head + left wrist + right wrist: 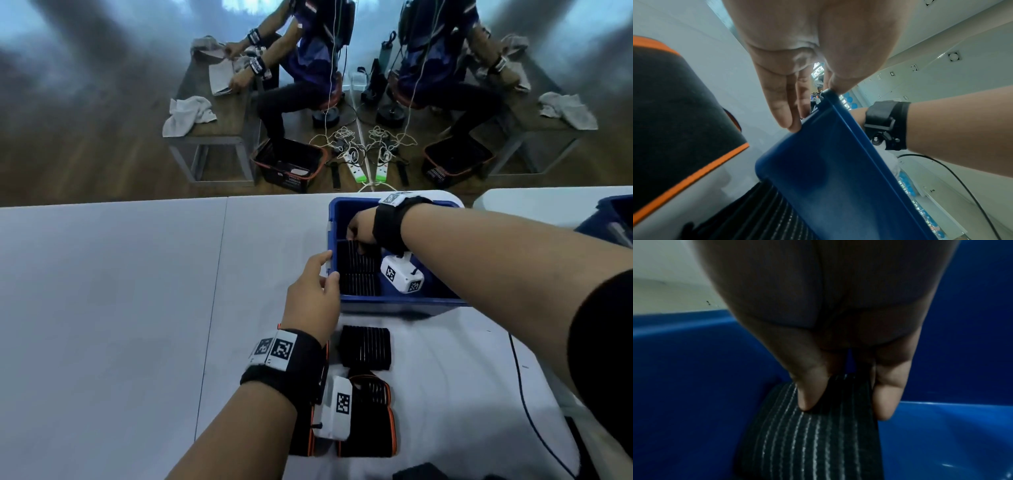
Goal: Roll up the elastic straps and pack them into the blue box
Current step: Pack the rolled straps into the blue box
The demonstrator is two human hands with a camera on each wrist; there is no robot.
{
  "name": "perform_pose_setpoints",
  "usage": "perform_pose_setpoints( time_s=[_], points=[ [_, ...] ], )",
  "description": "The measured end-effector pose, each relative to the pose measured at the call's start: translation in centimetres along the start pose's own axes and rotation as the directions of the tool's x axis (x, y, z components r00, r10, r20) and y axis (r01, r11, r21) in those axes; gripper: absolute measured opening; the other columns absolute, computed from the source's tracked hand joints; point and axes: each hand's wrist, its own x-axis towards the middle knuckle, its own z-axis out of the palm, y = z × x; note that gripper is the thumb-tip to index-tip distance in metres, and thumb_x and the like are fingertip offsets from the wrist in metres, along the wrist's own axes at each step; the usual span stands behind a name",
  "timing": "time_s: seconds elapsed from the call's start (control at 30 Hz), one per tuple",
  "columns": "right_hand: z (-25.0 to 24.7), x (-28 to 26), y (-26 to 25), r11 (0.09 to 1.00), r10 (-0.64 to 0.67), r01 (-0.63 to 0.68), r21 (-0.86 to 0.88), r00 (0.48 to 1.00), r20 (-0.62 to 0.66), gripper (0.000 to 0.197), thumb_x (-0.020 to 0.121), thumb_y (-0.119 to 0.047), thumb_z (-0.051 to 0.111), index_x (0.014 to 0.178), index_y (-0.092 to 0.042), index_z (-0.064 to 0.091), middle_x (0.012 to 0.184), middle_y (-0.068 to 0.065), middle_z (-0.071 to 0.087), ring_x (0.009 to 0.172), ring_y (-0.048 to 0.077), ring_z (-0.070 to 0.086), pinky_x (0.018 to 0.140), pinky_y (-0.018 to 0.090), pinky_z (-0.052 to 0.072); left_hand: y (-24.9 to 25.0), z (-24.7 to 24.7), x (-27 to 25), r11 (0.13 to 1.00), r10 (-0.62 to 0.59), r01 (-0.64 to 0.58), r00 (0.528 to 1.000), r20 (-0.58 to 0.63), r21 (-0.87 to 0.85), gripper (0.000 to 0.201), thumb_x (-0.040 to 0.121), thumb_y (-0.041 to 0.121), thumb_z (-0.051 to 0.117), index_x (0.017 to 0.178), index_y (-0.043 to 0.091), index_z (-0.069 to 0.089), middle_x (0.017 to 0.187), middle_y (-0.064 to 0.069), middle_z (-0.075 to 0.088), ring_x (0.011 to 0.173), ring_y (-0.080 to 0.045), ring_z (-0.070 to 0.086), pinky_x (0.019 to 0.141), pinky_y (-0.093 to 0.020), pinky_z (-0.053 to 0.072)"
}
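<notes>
The blue box stands on the white table, with several rolled black straps packed along its left side. My right hand reaches down inside it. In the right wrist view my right hand pinches a rolled black strap with pale stripes between thumb and fingers, low against the blue box wall. My left hand grips the box's left rim; in the left wrist view my left hand has the thumb on top and the fingers on the blue box outer wall.
In front of the box lie a rolled black strap and orange-edged straps, partly under my left wrist. A second blue box sits at the right edge. A black cable trails across the table. Beyond the table is a mirror wall.
</notes>
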Motion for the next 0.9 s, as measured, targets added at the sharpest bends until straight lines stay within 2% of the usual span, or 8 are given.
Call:
perform_pose_setpoints(
  time_s=[0.1, 0.2, 0.3, 0.4, 0.47, 0.6, 0.7, 0.9],
  points=[
    [0.1, 1.1, -0.6, 0.996, -0.003, 0.004, -0.092, 1.000, 0.019, 0.025, 0.090, -0.026, 0.066, 0.112, -0.015, 0.070, 0.113, 0.007, 0.071, 0.102, 0.028, 0.066, 0.087, 0.035, 0.052, -0.1, 0.1, 0.0, 1.000, 0.009, -0.010, 1.000, -0.013, -0.009, 0.037, 0.103, 0.027, 0.048, 0.138, 0.039, 0.050, 0.083, 0.006, 0.066, 0.081, -0.012, 0.066, 0.080, -0.031, 0.052],
    [0.5, 3.3, -0.9, 0.978, 0.019, -0.005, -0.210, 0.998, 0.064, 0.037, 0.083, -0.038, 0.072, 0.113, -0.016, 0.071, 0.107, 0.005, 0.072, 0.097, 0.029, 0.068, 0.088, 0.037, 0.055, -0.1, 0.3, 0.0, 1.000, 0.008, -0.008, 1.000, -0.024, -0.008, 0.037, 0.103, 0.026, 0.048, 0.138, 0.037, 0.051, 0.083, 0.006, 0.065, 0.081, -0.013, 0.065, 0.080, -0.030, 0.052],
    [0.3, 3.6, -1.0, 0.943, 0.075, -0.048, -0.330, 0.995, 0.071, 0.030, 0.073, -0.048, 0.076, 0.083, -0.020, 0.069, 0.074, 0.004, 0.066, 0.079, 0.029, 0.069, 0.083, 0.047, 0.058, -0.1, 0.3, 0.0, 1.000, 0.007, -0.008, 0.999, -0.031, -0.004, 0.037, 0.103, 0.025, 0.049, 0.139, 0.036, 0.051, 0.083, 0.007, 0.065, 0.082, -0.013, 0.065, 0.080, -0.029, 0.050],
    [-0.3, 2.1, -1.2, 0.930, 0.100, -0.075, -0.360, 0.994, 0.051, 0.042, 0.081, -0.051, 0.071, 0.063, -0.021, 0.048, 0.066, 0.002, 0.053, 0.080, 0.028, 0.063, 0.089, 0.049, 0.055, 0.0, 0.4, 0.1, 1.000, 0.000, -0.001, 1.000, -0.027, -0.008, 0.037, 0.103, 0.025, 0.049, 0.139, 0.036, 0.051, 0.085, 0.006, 0.065, 0.084, -0.013, 0.065, 0.081, -0.030, 0.051],
    [-0.6, 1.7, -1.3, 0.934, 0.113, -0.090, -0.345, 0.992, 0.048, 0.044, 0.081, -0.052, 0.070, 0.063, -0.021, 0.046, 0.066, 0.003, 0.053, 0.081, 0.029, 0.063, 0.090, 0.050, 0.054, 0.0, 0.4, 0.1, 1.000, 0.002, -0.002, 1.000, -0.028, -0.006, 0.037, 0.103, 0.025, 0.049, 0.139, 0.037, 0.051, 0.085, 0.006, 0.065, 0.084, -0.014, 0.065, 0.082, -0.032, 0.052],
    [-0.6, 2.0, -0.9, 0.950, 0.116, -0.104, -0.296, 0.993, 0.024, 0.035, 0.081, -0.052, 0.069, 0.068, -0.020, 0.061, 0.068, 0.004, 0.064, 0.071, 0.025, 0.065, 0.085, 0.045, 0.057, 0.0, 0.5, 0.1, 1.000, 0.009, -0.009, 0.999, -0.030, 0.018, 0.037, 0.104, 0.025, 0.048, 0.139, 0.035, 0.050, 0.084, 0.008, 0.064, 0.082, -0.008, 0.063, 0.078, -0.029, 0.049],
    [-0.3, 2.0, -0.4, 0.955, 0.124, -0.111, -0.274, 0.992, 0.031, 0.034, 0.081, -0.052, 0.068, 0.069, -0.020, 0.063, 0.072, 0.005, 0.070, 0.070, 0.027, 0.068, 0.080, 0.044, 0.059, 0.0, 0.5, 0.0, 1.000, 0.010, -0.009, 0.999, -0.030, 0.022, 0.037, 0.104, 0.025, 0.047, 0.140, 0.035, 0.049, 0.084, 0.007, 0.064, 0.082, -0.007, 0.063, 0.079, -0.030, 0.051],
    [-0.1, 1.4, 0.1, 0.974, 0.109, -0.100, -0.201, 0.993, 0.035, 0.037, 0.086, -0.052, 0.065, 0.093, -0.016, 0.071, 0.075, 0.003, 0.066, 0.080, 0.026, 0.068, 0.080, 0.037, 0.055, 0.0, 0.4, 0.0, 1.000, -0.006, 0.006, 1.000, -0.005, 0.005, 0.037, 0.104, 0.027, 0.047, 0.140, 0.037, 0.047, 0.086, 0.005, 0.064, 0.083, -0.010, 0.064, 0.081, -0.032, 0.052]
  ],
)
